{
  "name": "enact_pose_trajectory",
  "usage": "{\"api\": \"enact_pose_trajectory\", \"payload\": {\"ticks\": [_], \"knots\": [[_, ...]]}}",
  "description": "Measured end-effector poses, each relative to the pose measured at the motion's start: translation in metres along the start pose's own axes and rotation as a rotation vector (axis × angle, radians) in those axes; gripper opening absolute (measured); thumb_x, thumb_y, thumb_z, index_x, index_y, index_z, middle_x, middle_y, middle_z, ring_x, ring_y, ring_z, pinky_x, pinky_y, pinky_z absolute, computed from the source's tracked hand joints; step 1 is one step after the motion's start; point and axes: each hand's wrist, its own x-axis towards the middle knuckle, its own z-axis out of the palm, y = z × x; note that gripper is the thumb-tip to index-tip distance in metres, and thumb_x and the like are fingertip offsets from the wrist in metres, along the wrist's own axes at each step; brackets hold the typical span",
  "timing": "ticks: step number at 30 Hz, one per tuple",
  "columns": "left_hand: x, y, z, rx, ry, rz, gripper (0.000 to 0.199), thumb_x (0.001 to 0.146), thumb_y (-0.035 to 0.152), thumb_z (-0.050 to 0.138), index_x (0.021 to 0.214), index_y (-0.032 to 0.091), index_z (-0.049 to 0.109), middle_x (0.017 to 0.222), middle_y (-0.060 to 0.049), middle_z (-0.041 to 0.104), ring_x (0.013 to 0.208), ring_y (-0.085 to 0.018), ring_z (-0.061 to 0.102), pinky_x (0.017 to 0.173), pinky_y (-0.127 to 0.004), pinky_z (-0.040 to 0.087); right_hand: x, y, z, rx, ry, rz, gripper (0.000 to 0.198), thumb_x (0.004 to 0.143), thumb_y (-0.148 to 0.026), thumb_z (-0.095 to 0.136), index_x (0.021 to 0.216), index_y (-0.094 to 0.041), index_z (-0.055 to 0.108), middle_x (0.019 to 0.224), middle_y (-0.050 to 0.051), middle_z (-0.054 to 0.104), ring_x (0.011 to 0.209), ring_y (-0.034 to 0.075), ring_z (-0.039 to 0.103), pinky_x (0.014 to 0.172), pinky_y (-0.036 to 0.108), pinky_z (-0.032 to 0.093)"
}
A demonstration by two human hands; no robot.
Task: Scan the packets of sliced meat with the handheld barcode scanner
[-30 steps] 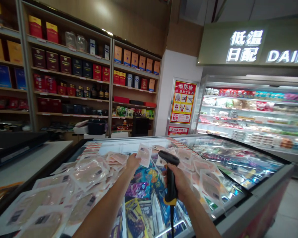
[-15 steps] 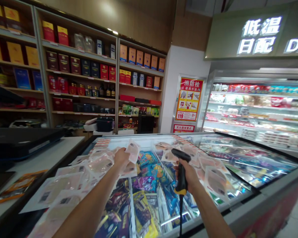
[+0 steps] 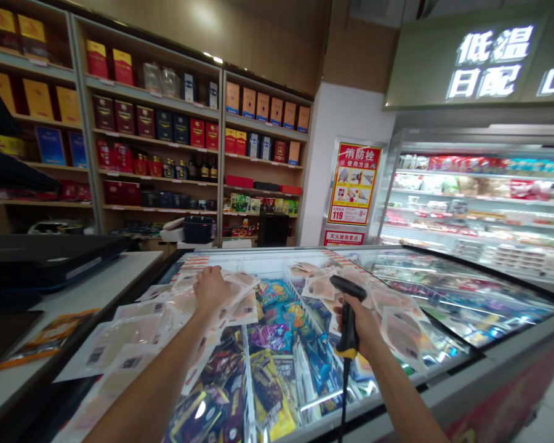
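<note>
The red-and-yellow poster [image 3: 351, 184] is headed 消防栓 (fire hydrant), with 使用方法 (how to use) on the line beneath; a bold 119 stands near its foot, beside print too fine to read. Directly below the poster, a red plate [image 3: 344, 238] says 灭火器放置点 (fire extinguisher location). Above and to the right of the poster, the green signboard [image 3: 427, 77] bears lit white characters, 低温 over 日配 (chilled, daily delivery), then a Latin D before the view cuts off. Left of the poster, lettering on the shelved boxes [image 3: 124, 117] is too small to make out; below and left of it, the dark labels on the flat clear packs [image 3: 120, 337] are likewise illegible.
</note>
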Motion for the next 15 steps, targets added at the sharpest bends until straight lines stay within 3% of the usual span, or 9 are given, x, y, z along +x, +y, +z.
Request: {"api": "enact_pose_trajectory", "payload": {"ticks": [3,8,11,15], "knots": [[-0.005,0.033,0.011,-0.087,-0.055,0.068,0.036,0.066,0.02,0.042,0.101,0.016,0.049,0.103,-0.011,0.051,0.097,-0.025,0.045,0.076,-0.032,0.039,0.004,-0.006,-0.013,0.006,0.044,-0.002,0.025,0.061,-0.036,0.056,0.072,-0.014,0.05,0.049,0.0,0.057,0.034,0.009,0.046,0.032,0.021,0.037],[-0.024,0.104,0.05,-0.384,-0.314,0.164,0.035,0.063,0.019,0.05,0.098,0.013,0.051,0.1,-0.011,0.053,0.099,-0.023,0.046,0.082,-0.031,0.036,0.014,-0.018,-0.039,-0.001,0.134,-0.017,0.025,0.06,-0.035,0.057,0.072,-0.015,0.049,0.047,-0.001,0.056,0.034,0.009,0.047,0.033,0.021,0.038],[-0.042,0.144,0.071,-0.788,-0.566,-0.025,0.028,0.056,0.013,0.057,0.084,0.015,0.053,0.094,-0.008,0.056,0.1,-0.022,0.046,0.083,-0.03,0.035,0.02,-0.022,-0.055,0.0,0.16,-0.033,0.024,0.061,-0.036,0.056,0.072,-0.015,0.049,0.047,-0.002,0.055,0.035,0.009,0.047,0.032,0.021,0.037],[-0.065,0.184,0.087,-1.111,-0.894,-0.333,0.011,0.062,0.019,0.057,0.069,0.012,0.051,0.06,-0.004,0.056,0.066,-0.018,0.058,0.061,-0.029,0.045,0.028,-0.021,-0.07,0.004,0.177,-0.047,0.024,0.061,-0.036,0.057,0.07,-0.015,0.049,0.046,-0.002,0.055,0.035,0.009,0.047,0.033,0.02,0.037]]}}
